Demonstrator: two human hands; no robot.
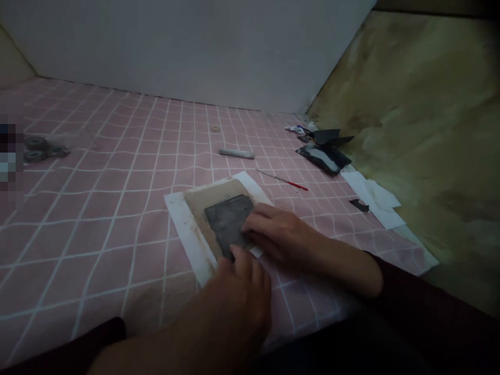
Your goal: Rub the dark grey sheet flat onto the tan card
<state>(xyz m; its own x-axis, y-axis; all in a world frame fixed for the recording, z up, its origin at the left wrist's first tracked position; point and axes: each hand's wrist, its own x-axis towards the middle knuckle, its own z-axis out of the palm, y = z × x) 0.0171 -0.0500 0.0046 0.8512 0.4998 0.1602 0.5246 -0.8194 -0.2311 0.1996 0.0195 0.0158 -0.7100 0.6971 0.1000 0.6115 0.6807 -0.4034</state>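
Note:
A dark grey flat sheet (228, 219), roughly square with uneven edges, lies on a tan board (195, 200). White paper (179, 219) shows under the board. My right hand (285, 234) is closed, with its fingertips bent onto the right edge of the sheet. At the near edge of the same sheet, my left hand (244, 291) is closed with thumb and finger together. The undersides of the fingers and the sheet's near right corner are hidden by the hands.
The pink checked cloth (97, 219) holds a grey rod (236, 153), a thin red-handled tool (292, 184) and a small ring (215, 128). Dark pouches (326, 156) and white papers (375, 198) lie at right. Tape rolls (37, 148) sit far left; a pale wall (187, 52) stands behind.

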